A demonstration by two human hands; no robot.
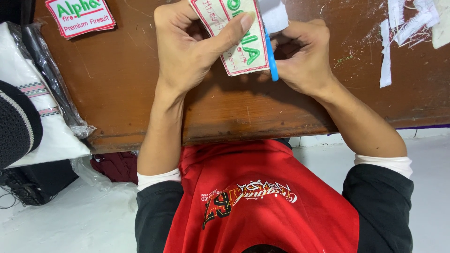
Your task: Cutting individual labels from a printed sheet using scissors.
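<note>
Together, both hands (243,51) on an embroidered patch (236,40), blue-handled scissors (272,61) alongside.

The patch (236,40) pinched in the left hand (187,51) is seen as stiff woven cloth, matt white, with raised green and red stitching and a red sewn border. The blue handle (272,58) gripped by the right hand (302,58) is seen as smooth, slightly glossy plastic. The table (126,79) is shown as dark brown wood, worn and scratched, dully shiny, dusted with threads. The white scraps (386,51) are made out as frayed, fibrous fabric. A stack of patches (80,16) is shown in the same embroidered cloth. The bag (51,75) is rendered in clear, crinkled, glossy plastic over white cloth. The red garment (262,201) is seen as soft matt cloth.
</note>
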